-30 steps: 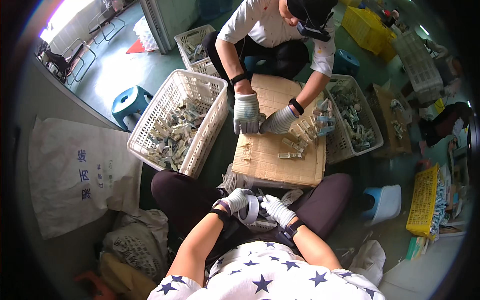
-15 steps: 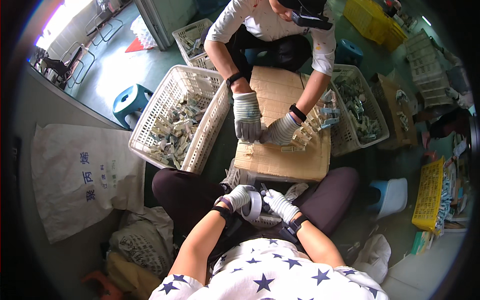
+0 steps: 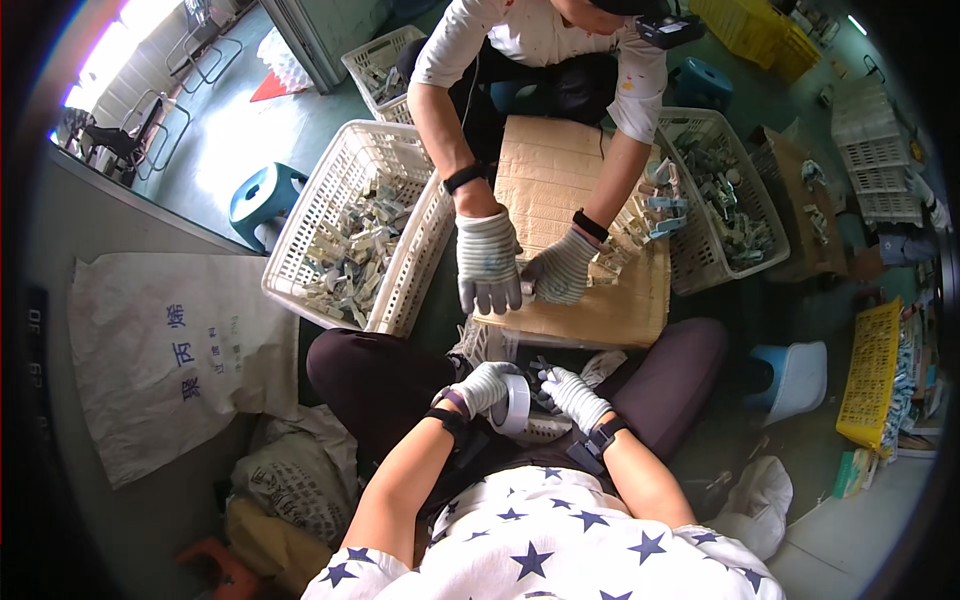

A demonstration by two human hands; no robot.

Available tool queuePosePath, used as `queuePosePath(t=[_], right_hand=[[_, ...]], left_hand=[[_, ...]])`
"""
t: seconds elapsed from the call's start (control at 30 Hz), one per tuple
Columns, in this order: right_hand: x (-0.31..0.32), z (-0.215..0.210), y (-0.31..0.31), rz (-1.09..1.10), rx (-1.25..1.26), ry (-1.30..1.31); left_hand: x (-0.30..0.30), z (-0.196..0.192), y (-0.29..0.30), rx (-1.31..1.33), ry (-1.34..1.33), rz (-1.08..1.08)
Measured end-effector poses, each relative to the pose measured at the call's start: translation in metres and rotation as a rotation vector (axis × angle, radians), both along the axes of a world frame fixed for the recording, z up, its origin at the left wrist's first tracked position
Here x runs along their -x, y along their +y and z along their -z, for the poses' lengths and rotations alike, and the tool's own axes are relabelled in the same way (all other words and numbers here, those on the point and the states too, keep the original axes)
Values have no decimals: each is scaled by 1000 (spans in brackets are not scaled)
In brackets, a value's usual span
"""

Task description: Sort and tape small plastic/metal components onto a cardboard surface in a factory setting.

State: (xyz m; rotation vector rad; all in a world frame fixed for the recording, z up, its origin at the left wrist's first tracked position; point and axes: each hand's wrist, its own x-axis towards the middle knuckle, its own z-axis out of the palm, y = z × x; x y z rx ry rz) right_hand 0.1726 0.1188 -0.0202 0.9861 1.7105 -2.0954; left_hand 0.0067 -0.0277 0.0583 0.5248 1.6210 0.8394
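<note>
My left hand (image 3: 486,388), in a striped knit glove, is closed around a roll of white tape (image 3: 522,402) held over my lap. Just to its right, my right hand (image 3: 577,394), gloved the same way, has its fingers closed on a small dark piece (image 3: 543,373). Its kind is too small to make out. The hands are close together but apart. Beneath them, part of a white plastic basket (image 3: 545,428) shows between my legs.
Across from me, a co-worker's gloved hands (image 3: 487,262) work over a cardboard-topped surface (image 3: 545,165) with several clip-like pieces (image 3: 610,262) along its right side. White crates (image 3: 398,290) of such pieces flank it. A blue stool (image 3: 265,200) stands left; a blue-and-white stool (image 3: 795,380) stands right.
The dark piece at my right fingers shows more now and has turned slightly. My left hand keeps the tape roll. The co-worker's hands have moved a little toward the near edge of the cardboard.
</note>
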Motion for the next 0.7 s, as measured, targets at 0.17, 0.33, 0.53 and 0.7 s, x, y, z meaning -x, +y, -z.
queuePosePath(t=[0.17, 0.33, 0.53, 0.7], right_hand=[[3, 6, -5, -168, -299, 108], [3, 8, -1, -125, -268, -9], [3, -21, -3, -166, -348, 79], [-4, 2, 8, -330, -644, 333]], left_hand=[[0, 17, -3, -111, 102, -29], [15, -8, 14, -210, -16, -165], [-20, -2, -3, -62, 18, 7], [-15, 4, 1, -99, -179, -146]])
